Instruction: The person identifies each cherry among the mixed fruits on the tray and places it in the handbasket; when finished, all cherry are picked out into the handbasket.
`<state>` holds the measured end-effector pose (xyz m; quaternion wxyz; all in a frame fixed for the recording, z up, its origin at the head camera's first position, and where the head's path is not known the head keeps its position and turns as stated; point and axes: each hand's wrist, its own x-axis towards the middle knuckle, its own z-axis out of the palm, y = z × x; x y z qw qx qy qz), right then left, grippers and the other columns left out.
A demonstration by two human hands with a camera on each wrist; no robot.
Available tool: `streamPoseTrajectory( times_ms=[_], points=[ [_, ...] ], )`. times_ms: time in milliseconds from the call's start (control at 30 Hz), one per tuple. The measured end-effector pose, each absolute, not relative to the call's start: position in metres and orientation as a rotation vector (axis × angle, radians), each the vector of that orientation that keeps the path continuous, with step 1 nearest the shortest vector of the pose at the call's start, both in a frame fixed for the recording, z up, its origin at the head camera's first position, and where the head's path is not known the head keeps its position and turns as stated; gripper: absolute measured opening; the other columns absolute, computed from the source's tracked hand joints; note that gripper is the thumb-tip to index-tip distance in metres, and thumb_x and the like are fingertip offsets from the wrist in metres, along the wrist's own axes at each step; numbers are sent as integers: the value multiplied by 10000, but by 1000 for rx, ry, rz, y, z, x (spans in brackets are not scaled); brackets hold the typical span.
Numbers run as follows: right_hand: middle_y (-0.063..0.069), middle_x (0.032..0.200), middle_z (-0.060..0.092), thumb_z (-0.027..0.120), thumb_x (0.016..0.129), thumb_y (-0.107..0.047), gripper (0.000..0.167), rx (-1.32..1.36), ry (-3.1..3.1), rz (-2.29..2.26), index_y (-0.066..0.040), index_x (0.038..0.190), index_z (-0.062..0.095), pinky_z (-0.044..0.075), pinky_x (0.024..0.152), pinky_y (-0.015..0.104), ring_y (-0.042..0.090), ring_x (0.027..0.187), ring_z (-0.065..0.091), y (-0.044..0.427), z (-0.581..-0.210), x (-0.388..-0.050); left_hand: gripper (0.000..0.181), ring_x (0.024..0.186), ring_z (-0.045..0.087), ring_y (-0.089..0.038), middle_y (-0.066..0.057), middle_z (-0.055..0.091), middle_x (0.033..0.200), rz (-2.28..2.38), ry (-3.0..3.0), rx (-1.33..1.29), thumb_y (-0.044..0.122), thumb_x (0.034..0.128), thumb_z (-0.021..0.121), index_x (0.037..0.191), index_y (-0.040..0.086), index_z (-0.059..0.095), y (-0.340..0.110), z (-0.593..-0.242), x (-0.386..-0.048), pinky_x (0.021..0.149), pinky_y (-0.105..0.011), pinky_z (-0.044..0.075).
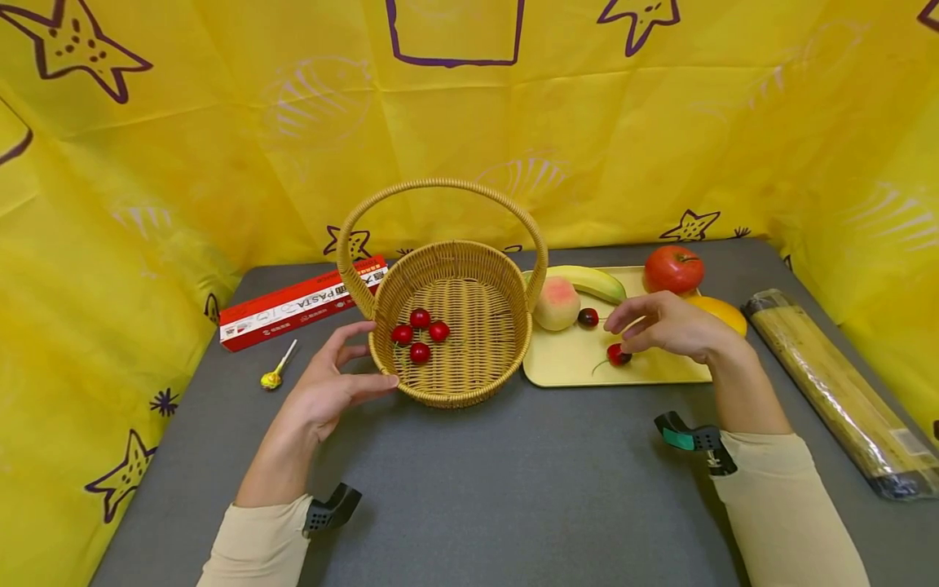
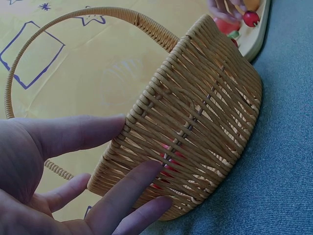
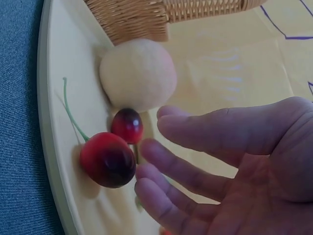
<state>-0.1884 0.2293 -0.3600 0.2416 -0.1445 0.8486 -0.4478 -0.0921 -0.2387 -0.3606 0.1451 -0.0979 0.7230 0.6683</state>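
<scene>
A wicker basket (image 1: 484, 326) with a tall arched handle stands mid-table, several red cherries (image 1: 420, 352) inside it. My left hand (image 1: 326, 387) touches its left side; in the left wrist view the thumb (image 2: 83, 132) meets the rim and nearly straight fingers (image 2: 129, 188) lie along the outer weave. Over the pale yellow tray (image 1: 543, 367) hovers my right hand (image 1: 671, 326), thumb and fingers apart with nothing between them. Just beyond its fingertips in the right wrist view is a dark red cherry (image 3: 107, 159) with a green stem. A second cherry (image 3: 127, 126) lies beside a peach (image 3: 139, 73).
The tray also bears a banana (image 1: 590, 281), a red apple (image 1: 673, 269) and a yellow-orange fruit (image 1: 719, 314), partly hidden by my right hand. Left of the basket lie a red pasta box (image 1: 301, 306) and a lollipop (image 1: 273, 378). A long wrapped package (image 1: 844, 391) lies far right.
</scene>
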Motion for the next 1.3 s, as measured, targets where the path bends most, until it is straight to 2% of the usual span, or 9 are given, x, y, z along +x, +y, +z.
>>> streamPoseTrajectory(
  times_ms=[233, 367, 633, 967, 1300],
  points=[
    [197, 1204, 684, 703, 876, 49, 364, -380, 2250, -1210, 71, 1235, 650, 575, 844, 293, 320, 1074, 665, 228, -361, -188, 892, 997, 723, -184, -246, 312, 1580, 1925, 2081, -286, -12, 886, 795, 1599, 172, 291, -239, -361, -92, 863, -312, 633],
    [183, 1132, 694, 656, 820, 98, 384, -398, 2205, -1186, 77, 1204, 661, 563, 815, 308, 299, 1016, 660, 228, -363, -189, 895, 997, 721, -184, -243, 313, 1581, 1918, 2083, -290, -5, 886, 798, 1600, 174, 289, -239, -361, -92, 862, -309, 633],
    [146, 1047, 685, 647, 758, 124, 408, -418, 2197, -1136, 42, 1156, 691, 550, 762, 307, 278, 954, 614, 227, -370, -192, 886, 986, 725, -187, -248, 309, 1582, 1917, 2085, -285, -1, 896, 788, 1604, 170, 284, -238, -360, -91, 864, -313, 634],
    [143, 1037, 679, 707, 795, 89, 321, -423, 2208, -1116, 31, 1110, 716, 536, 761, 304, 268, 919, 602, 225, -372, -194, 885, 976, 729, -188, -251, 318, 1573, 1915, 2095, -290, -7, 894, 786, 1603, 168, 287, -238, -360, -91, 866, -319, 634],
    [144, 1067, 674, 732, 820, 67, 313, -404, 2226, -1125, 29, 1130, 709, 533, 777, 309, 270, 937, 592, 225, -372, -194, 881, 986, 727, -187, -250, 312, 1577, 1917, 2092, -288, -5, 895, 786, 1602, 168, 290, -238, -359, -91, 870, -320, 633]
  ],
)
